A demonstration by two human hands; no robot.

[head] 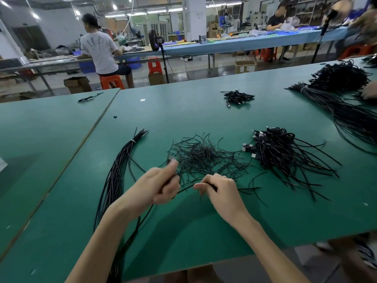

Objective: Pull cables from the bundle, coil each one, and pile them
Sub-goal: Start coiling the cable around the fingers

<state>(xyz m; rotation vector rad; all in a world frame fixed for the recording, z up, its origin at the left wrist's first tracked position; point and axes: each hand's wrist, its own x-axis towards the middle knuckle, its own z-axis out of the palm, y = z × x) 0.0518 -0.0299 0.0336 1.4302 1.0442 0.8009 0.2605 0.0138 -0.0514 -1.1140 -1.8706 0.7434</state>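
Green matting covers the long desk in a factory hall, with other work benches and seated people far behind. Near the front edge, the left hand curls its fingers round a single thin black cable, its grip closed on it. The right hand, just beside it, pinches the same cable between thumb and curled fingers. A short span of the cable shows between the two grips; from the left hand it also trails down and left toward the near edge. What sits by the left thumb tip is too blurred to tell.

Left of the hands lies the long bundle of black cables, bound near its far end by a white tie. Just beyond the hands spreads a loose tangle of thin black wire ties. Right of that sits the pile of coiled black cables with plug ends. Farther off rests a smaller black heap of coils, and at far right a large dark cable mass.
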